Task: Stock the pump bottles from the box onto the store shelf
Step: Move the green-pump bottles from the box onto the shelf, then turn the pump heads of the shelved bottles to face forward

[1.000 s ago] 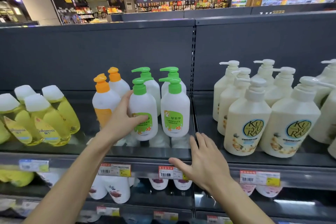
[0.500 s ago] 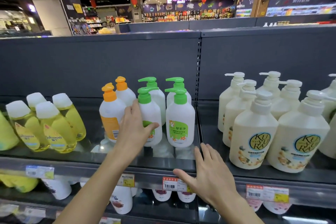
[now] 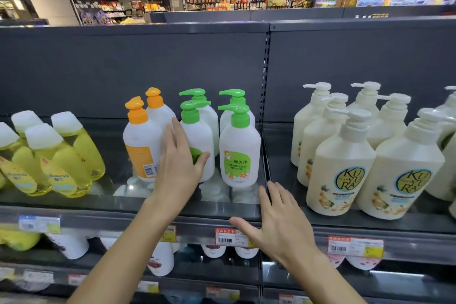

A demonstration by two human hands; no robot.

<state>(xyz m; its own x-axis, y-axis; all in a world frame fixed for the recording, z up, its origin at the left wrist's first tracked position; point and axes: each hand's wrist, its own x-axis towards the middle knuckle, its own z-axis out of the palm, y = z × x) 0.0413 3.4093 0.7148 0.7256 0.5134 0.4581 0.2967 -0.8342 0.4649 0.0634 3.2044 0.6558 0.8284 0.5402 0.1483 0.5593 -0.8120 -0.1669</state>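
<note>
Four white bottles with green pumps stand in two rows on the grey top shelf point(image 3: 237, 212). My left hand point(image 3: 177, 170) rests against the front-left green pump bottle point(image 3: 199, 140). Its thumb touches the label, and its blurred fingers are straight and spread along the bottle's left side. The bottle stands upright on the shelf. The front-right green pump bottle point(image 3: 239, 150) stands beside it with its label facing me. My right hand point(image 3: 276, 224) hovers flat and open over the shelf's front edge, holding nothing. The box is out of view.
Two orange-capped bottles point(image 3: 142, 145) stand just left of my left hand. Yellow oil bottles point(image 3: 61, 155) fill the far left and cream pump bottles point(image 3: 343, 165) the right bay. An upright divider point(image 3: 265, 96) separates the bays. Price tags point(image 3: 228, 237) line the rail above lower shelves.
My left hand's fingers have straightened and loosened on the front-left green pump bottle, which now stands a little further back. My right hand stays at the shelf edge. The view has tilted down slightly.
</note>
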